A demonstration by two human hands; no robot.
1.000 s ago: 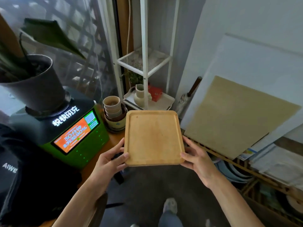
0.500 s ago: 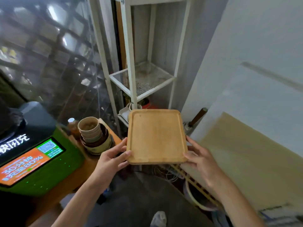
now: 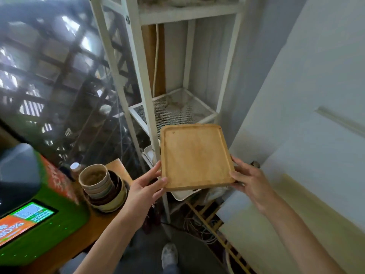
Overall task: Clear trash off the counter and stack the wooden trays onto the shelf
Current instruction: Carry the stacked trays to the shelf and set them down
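Observation:
I hold a square wooden tray [image 3: 194, 157] level in the air with both hands. My left hand [image 3: 145, 187] grips its near left corner and my right hand [image 3: 249, 179] grips its near right edge. The tray's far edge sits just in front of the white metal shelf unit [image 3: 138, 62], below its mesh shelf [image 3: 177, 111], which looks bare apart from dusty stains. A higher shelf [image 3: 185, 12] at the top of the frame carries something pale that is cut off.
A wooden counter [image 3: 83, 240] at the lower left bears a green machine with a lit screen [image 3: 29, 220] and a stack of bowls and cups [image 3: 100, 186]. Pale boards [image 3: 296, 204] lean on the right wall. A white tray [image 3: 183, 193] lies on the lower shelf. Cables lie on the floor.
The view has risen and moved closer to the shelf unit. The tray, still held in both hands, has come up toward the mesh shelf.

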